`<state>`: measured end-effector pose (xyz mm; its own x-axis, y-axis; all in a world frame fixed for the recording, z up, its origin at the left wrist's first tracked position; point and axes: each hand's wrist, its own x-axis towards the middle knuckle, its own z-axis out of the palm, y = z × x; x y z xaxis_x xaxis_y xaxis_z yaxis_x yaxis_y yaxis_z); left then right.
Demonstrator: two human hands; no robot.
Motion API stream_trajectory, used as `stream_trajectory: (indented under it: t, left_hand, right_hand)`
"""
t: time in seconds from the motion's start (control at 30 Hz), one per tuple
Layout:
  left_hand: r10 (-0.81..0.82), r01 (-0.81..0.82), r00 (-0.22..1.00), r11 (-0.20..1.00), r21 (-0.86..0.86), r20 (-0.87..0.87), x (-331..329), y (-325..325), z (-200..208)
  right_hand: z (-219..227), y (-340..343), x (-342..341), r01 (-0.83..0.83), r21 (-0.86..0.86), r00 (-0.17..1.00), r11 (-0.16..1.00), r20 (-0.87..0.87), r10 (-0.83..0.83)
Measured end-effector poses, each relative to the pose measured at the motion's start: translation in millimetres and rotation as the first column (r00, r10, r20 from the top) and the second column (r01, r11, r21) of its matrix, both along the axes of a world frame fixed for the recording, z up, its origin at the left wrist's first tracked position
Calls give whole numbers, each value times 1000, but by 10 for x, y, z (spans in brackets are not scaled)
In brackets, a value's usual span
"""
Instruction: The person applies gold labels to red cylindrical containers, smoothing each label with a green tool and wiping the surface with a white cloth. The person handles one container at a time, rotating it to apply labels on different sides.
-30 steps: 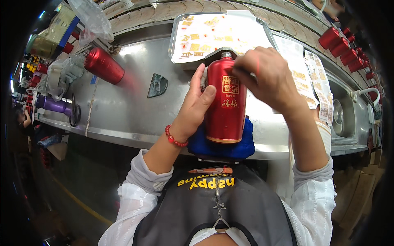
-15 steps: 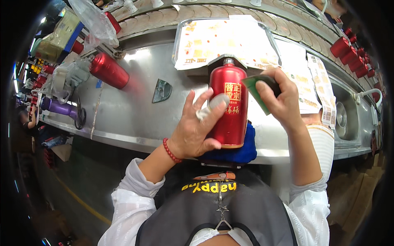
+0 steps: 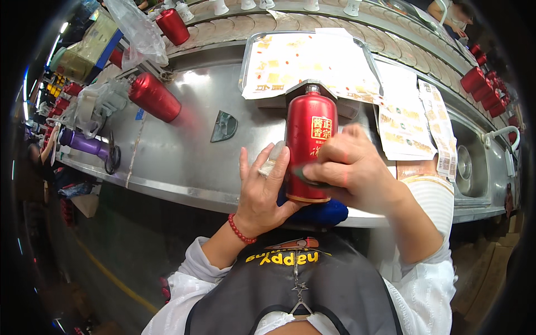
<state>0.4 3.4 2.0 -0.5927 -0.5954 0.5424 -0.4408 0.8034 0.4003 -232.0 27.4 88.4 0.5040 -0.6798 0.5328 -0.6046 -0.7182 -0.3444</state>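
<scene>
A red bottle [image 3: 298,120] with gold print lies on its back, base toward me, its neck resting in a dark notched support [image 3: 301,85]. Against its lower left side rests my left hand [image 3: 262,190], fingers stretched and apart, with pale wraps on some fingers. My right hand [image 3: 352,167], smeared by motion, is closed on a dark green scraper [image 3: 312,177]. The scraper's edge meets the front of the bottle over the gold lettering. A blue cloth [image 3: 326,213] sits under the bottle's base.
A tray of printed label sheets [image 3: 307,58] stands behind the bottle, with more sheets [image 3: 405,120] to its right. Another red bottle [image 3: 155,97] and a dark flat piece [image 3: 224,127] lie left. A sink [image 3: 466,162] is at right; a conveyor [image 3: 234,27] runs behind.
My right hand has moved left and down, bringing the scraper onto the bottle's front. My left hand has slid off the front to the bottle's left side.
</scene>
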Motion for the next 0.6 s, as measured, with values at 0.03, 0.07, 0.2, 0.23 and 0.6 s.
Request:
stream_trajectory:
  t: [0.03, 0.07, 0.2, 0.23, 0.6]
  left_hand:
    - [10, -10, 1000, 1000, -25, -12, -12, -7, 4]
    - [9, -9, 1000, 998, -55, 14, -16, 7, 40]
    - [11, -7, 999, 996, -94, 42, -73, 3, 146]
    - [9, -8, 1000, 997, -76, 23, -88, 15, 131]
    - [-207, 220, 965, 973, 71, -162, 25, -132, -86]
  right_hand:
    - [-24, -75, -82, -84, 119, 991, 989, 111, 70]
    - [-77, -177, -193, -170, 226, 964, 959, 238, 115]
    - [-102, -511, -357, 414, -209, 910, 886, 86, -405]
    - [-120, -410, -285, 298, -206, 954, 932, 79, -288]
    - [-308, 124, -327, 24, 8, 978, 1000, 209, -25]
